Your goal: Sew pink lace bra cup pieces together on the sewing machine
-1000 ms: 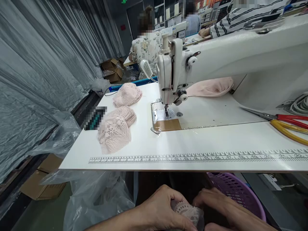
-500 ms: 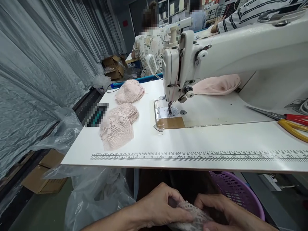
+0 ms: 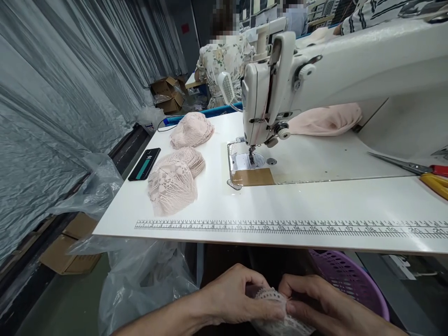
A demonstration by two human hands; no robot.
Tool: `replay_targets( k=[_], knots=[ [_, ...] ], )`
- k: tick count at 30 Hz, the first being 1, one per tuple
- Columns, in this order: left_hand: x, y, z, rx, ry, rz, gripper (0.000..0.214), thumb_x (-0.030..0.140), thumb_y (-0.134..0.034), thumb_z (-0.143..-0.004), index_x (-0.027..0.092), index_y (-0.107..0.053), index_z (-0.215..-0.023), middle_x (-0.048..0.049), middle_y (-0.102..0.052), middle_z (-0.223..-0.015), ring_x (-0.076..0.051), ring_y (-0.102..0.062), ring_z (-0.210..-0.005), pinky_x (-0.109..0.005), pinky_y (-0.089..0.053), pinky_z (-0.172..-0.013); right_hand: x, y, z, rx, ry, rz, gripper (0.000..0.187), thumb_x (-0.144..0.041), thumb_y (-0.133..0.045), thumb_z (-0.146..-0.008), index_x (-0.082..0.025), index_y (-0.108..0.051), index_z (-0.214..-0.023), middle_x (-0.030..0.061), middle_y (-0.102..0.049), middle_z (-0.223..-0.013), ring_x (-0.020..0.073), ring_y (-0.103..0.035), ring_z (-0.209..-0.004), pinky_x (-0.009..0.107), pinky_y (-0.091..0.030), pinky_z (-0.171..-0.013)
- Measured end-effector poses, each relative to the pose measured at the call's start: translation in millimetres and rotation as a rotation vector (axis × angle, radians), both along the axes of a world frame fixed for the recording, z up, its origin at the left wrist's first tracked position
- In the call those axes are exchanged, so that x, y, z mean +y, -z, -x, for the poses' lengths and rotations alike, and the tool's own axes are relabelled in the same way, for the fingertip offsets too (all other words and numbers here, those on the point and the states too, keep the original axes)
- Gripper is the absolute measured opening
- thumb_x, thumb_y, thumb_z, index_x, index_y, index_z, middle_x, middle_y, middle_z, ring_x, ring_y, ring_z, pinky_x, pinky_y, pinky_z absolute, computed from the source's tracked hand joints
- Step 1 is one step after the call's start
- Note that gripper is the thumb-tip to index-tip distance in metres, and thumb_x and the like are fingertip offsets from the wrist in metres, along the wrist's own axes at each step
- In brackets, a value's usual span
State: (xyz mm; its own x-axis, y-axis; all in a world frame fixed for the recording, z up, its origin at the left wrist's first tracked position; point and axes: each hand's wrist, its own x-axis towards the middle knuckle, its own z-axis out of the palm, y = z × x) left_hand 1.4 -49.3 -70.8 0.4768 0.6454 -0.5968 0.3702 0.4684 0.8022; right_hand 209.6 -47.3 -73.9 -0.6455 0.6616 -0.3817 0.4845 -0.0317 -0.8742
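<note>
A small piece of pale pink lace (image 3: 271,303) sits low in front of the sewing table (image 3: 315,205), below its near edge, pinched between both hands. The left hand (image 3: 233,298) grips it from one side, fingers curled over the scalloped edge and thumb pressed against the cloth. The right hand (image 3: 311,301) closes on the other side, its fingertips (image 3: 290,305) clamped on the lace right where the left hand's fingers end, so the two hands touch across the fabric.

Just beside the right hand, under the table, stands a purple perforated basket (image 3: 350,280). Under the table on the left-hand side hangs a crumpled clear plastic bag (image 3: 147,280).

On the table's near edge runs a printed ruler strip (image 3: 287,227). Farther back on the table stands the white sewing machine (image 3: 315,70), its needle over a metal plate with a brown taped patch (image 3: 252,177) in front of it. To the left of the machine lie two heaps of pink lace pieces (image 3: 175,179) and, behind them, a third heap (image 3: 192,129); a dark phone (image 3: 144,164) lies beside them near the table's left edge. Behind the machine's arm rests folded pink cloth (image 3: 327,119). At the table's far right lie scissors with red and yellow handles (image 3: 425,171). Beyond the table, other people sit at their own machines.
</note>
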Motion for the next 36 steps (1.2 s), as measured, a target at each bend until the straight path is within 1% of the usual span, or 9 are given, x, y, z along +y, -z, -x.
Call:
replay_targets(
  k=[5, 9, 11, 15, 20, 26, 31, 34, 36],
  knots=[
    [2.0, -3.1, -0.4, 0.046, -0.025, 0.024, 0.035, 0.042, -0.078, -0.054, 0.012, -0.059, -0.057, 0.0064, -0.041, -0.051, -0.006, -0.033, -0.052, -0.020, -0.023, -0.046, 1.4, -5.0, -6.4, -0.046, -0.043, 0.080, 0.018, -0.033, -0.049, -0.084, -0.024, -0.064, -0.089, -0.0010, -0.057, -0.078, 0.0153, -0.053, -0.073, 0.022, -0.042, -0.065],
    [0.3, -3.0, -1.4, 0.078, -0.032, 0.049, 0.036, 0.041, -0.079, -0.051, 0.013, -0.059, -0.056, 0.0067, -0.042, -0.049, -0.006, -0.034, -0.051, -0.020, -0.024, -0.044, 4.2, -10.6, -5.1, -0.028, -0.054, 0.139, 0.027, -0.043, -0.051, -0.084, -0.023, -0.064, -0.096, 0.0002, -0.056, -0.080, 0.0156, -0.050, -0.072, 0.023, -0.041, -0.065],
    [-0.3, -2.9, -2.3, 0.108, -0.034, 0.054, 0.035, 0.038, -0.081, -0.049, 0.013, -0.057, -0.053, 0.0075, -0.040, -0.048, -0.006, -0.033, -0.050, -0.020, -0.023, -0.044, 6.0, -9.3, -1.3, -0.015, -0.058, 0.150, 0.035, -0.051, -0.046, -0.086, -0.020, -0.062, -0.090, 0.0006, -0.054, -0.077, 0.0160, -0.049, -0.072, 0.023, -0.040, -0.064],
    [1.4, -3.3, -3.0, 0.088, -0.040, 0.095, 0.040, 0.042, -0.083, -0.047, 0.013, -0.055, -0.052, 0.0080, -0.040, -0.047, -0.005, -0.032, -0.050, -0.020, -0.022, -0.044, 8.8, -2.5, 7.2, -0.035, -0.039, 0.104, 0.033, -0.047, -0.042, -0.085, -0.018, -0.055, -0.075, -0.0001, -0.048, -0.071, 0.0160, -0.046, -0.070, 0.023, -0.035, -0.060],
    [5.9, -6.1, 5.2, 0.000, 0.026, 0.168, 0.047, 0.049, -0.086, -0.038, 0.013, -0.060, -0.054, 0.0077, -0.044, -0.049, -0.005, -0.035, -0.051, -0.020, -0.024, -0.047, 8.5, 2.2, 4.2, -0.033, -0.055, 0.098, 0.033, -0.048, -0.041, -0.086, -0.020, -0.050, -0.072, -0.0009, -0.046, -0.069, 0.0156, -0.045, -0.067, 0.023, -0.036, -0.059],
    [10.6, -6.6, 22.9, -0.009, 0.159, 0.209, 0.049, 0.051, -0.087, -0.034, 0.016, -0.068, -0.063, 0.0050, -0.057, -0.059, -0.008, -0.048, -0.058, -0.021, -0.034, -0.057, 4.6, 2.6, -4.5, -0.010, -0.050, 0.111, 0.035, -0.052, -0.041, -0.089, -0.021, -0.048, -0.074, -0.0012, -0.047, -0.074, 0.0156, -0.047, -0.071, 0.022, -0.039, -0.062],
    [13.9, -1.8, 28.3, -0.068, 0.235, 0.116, 0.050, 0.054, -0.086, -0.035, 0.017, -0.069, -0.064, 0.0053, -0.058, -0.063, -0.009, -0.049, -0.064, -0.021, -0.035, -0.062, 5.9, -2.5, -1.0, -0.001, -0.021, 0.155, 0.035, -0.053, -0.040, -0.090, -0.022, -0.048, -0.074, -0.0014, -0.046, -0.075, 0.0158, -0.045, -0.072, 0.023, -0.038, -0.064],
    [11.7, -0.2, 24.5, -0.095, 0.232, 0.104, 0.054, 0.052, -0.088, -0.033, 0.018, -0.068, -0.068, 0.0057, -0.056, -0.065, -0.010, -0.048, -0.065, -0.021, -0.035, -0.061, 7.6, -5.4, 1.7, 0.004, -0.057, 0.174, 0.034, -0.052, -0.040, -0.091, -0.023, -0.047, -0.074, -0.0012, -0.046, -0.076, 0.0162, -0.045, -0.074, 0.023, -0.039, -0.068],
    [9.6, 0.9, 21.1, -0.131, 0.184, 0.115, 0.051, 0.053, -0.087, -0.038, 0.017, -0.068, -0.068, 0.0054, -0.054, -0.064, -0.009, -0.045, -0.063, -0.022, -0.034, -0.060, 8.0, -6.4, 2.5, 0.009, -0.060, 0.171, 0.033, -0.052, -0.041, -0.090, -0.023, -0.046, -0.074, -0.0016, -0.045, -0.075, 0.0158, -0.044, -0.073, 0.022, -0.038, -0.066]
  ],
)
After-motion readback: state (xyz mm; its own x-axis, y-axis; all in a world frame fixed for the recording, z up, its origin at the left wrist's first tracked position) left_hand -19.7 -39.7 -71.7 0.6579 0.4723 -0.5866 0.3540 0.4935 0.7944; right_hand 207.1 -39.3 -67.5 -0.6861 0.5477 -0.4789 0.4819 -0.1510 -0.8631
